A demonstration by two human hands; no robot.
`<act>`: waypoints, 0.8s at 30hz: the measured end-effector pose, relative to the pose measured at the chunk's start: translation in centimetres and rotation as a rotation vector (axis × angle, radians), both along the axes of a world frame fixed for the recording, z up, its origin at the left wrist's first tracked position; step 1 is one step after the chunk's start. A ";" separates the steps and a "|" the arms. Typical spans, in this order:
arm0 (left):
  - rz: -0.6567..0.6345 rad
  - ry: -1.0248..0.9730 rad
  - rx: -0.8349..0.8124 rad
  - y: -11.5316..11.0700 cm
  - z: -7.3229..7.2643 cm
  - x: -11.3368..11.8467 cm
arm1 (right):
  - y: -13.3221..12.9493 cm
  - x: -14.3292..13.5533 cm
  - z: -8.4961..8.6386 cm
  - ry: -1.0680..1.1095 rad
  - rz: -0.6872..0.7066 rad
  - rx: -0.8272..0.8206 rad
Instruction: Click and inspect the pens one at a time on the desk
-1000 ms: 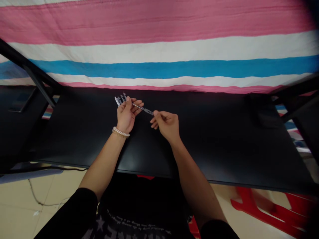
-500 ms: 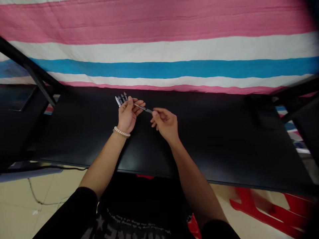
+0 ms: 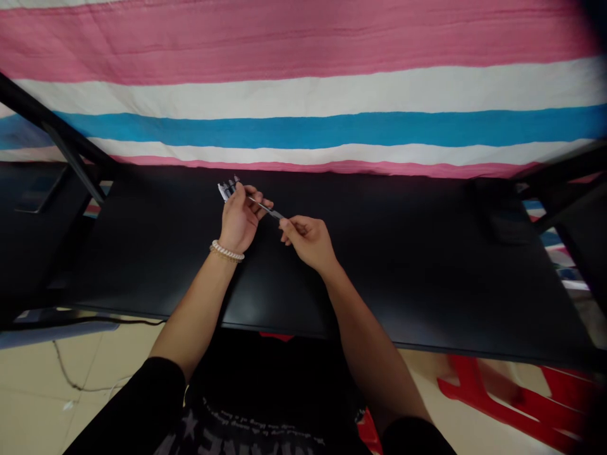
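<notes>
Several slim pens (image 3: 228, 188) with dark tips and pale bodies stick out at the far side of my left hand (image 3: 241, 218), whose thumb presses on them. One more thin pen-like piece (image 3: 266, 208) slants from my left fingers down to my right hand (image 3: 307, 238). My right thumb and forefinger pinch its near end. Both hands are held over the middle of the black table (image 3: 403, 272). The parts of the pens inside my left palm are hidden.
Striped cloth (image 3: 303, 95) hangs behind the table. Black metal bars (image 3: 71, 151) slope at the left and right ends. A dark flat object (image 3: 502, 215) lies at the right. A red stool (image 3: 502, 398) stands on the floor below.
My right hand has moved a little left and toward me, and the thin piece now slants more steeply. My left hand has shifted slightly left with the pens.
</notes>
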State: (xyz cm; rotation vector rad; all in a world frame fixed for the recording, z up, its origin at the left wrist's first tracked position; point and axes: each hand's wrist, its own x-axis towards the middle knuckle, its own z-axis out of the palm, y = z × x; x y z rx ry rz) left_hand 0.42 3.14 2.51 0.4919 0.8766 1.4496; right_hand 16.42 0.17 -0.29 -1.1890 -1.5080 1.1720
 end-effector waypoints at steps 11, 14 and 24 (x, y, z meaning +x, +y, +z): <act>0.257 -0.168 -0.106 0.7 2.3 -5.4 | 0.3 0.1 -1.1 -0.002 -0.008 0.046; 0.319 -0.153 -0.136 1.0 2.2 -6.6 | 0.4 0.2 -1.2 -0.007 -0.023 0.056; 0.526 0.097 -0.276 2.3 0.1 -6.7 | 0.4 0.2 -1.5 -0.157 0.000 0.103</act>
